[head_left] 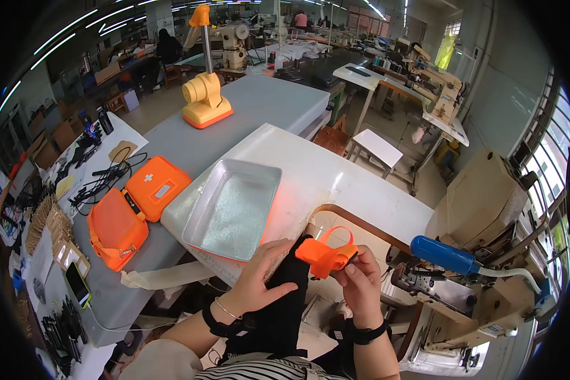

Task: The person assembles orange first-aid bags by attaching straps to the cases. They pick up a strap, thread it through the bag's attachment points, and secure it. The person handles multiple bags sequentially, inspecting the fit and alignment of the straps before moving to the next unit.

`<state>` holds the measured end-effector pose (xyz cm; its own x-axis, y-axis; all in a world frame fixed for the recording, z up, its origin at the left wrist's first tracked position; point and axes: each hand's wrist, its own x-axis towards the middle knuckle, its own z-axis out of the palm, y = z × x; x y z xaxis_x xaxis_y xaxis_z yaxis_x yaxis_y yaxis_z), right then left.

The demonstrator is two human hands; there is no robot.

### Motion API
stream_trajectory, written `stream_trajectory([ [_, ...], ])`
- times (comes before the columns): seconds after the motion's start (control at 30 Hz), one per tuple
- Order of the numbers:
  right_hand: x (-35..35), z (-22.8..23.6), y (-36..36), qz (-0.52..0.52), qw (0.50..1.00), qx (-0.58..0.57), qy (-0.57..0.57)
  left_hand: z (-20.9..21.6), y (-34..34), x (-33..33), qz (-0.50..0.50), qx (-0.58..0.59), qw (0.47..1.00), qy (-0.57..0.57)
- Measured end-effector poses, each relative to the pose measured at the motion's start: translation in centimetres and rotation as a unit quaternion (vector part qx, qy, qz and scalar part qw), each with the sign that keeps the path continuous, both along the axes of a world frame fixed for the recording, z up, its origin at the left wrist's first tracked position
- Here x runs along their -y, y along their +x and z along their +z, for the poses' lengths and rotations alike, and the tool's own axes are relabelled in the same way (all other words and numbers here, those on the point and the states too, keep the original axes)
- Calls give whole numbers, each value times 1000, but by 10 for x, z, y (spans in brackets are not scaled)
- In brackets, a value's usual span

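Note:
My right hand point(363, 278) pinches a folded piece of bright orange webbing strap point(325, 256) between thumb and fingers. One thin loop of the strap stands up above the folds. Apart from the strap, my left hand point(267, 282) is open, with its thumb spread and its fingers beside the near right corner of a shallow metal tray point(234, 206). The tray rests on the white sewing table point(297, 166). Black cloth point(288, 297) lies over my lap beneath the hands. The tips of the right fingers are partly hidden behind the strap.
At right stands a sewing machine point(487, 297) with a blue-handled tool point(444, 254) near it. An orange case with a white cross point(153, 189) and a strapped orange pouch point(117, 228) lie left, near a phone point(78, 284) and black cables. A yellow lamp point(206, 101) stands behind.

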<state>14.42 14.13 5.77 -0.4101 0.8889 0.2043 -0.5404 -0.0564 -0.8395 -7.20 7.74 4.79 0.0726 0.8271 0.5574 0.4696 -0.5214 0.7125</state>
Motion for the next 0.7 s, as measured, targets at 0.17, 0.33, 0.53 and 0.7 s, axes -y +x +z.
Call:
stream_trajectory([
  [0.17,14,-13,32,93,979,-122,-130,-19,39,-20,-225,122,936,-242],
  [0.33,26,-29,61,49,972,-156,-168,-33,29,-11,-228,202,874,-379],
  [0.53,32,-34,70,9,980,-154,-126,-57,17,5,-186,-4,921,-341],
  [0.7,46,-28,74,-49,996,-44,-63,-38,-2,16,-136,-6,942,-306],
])
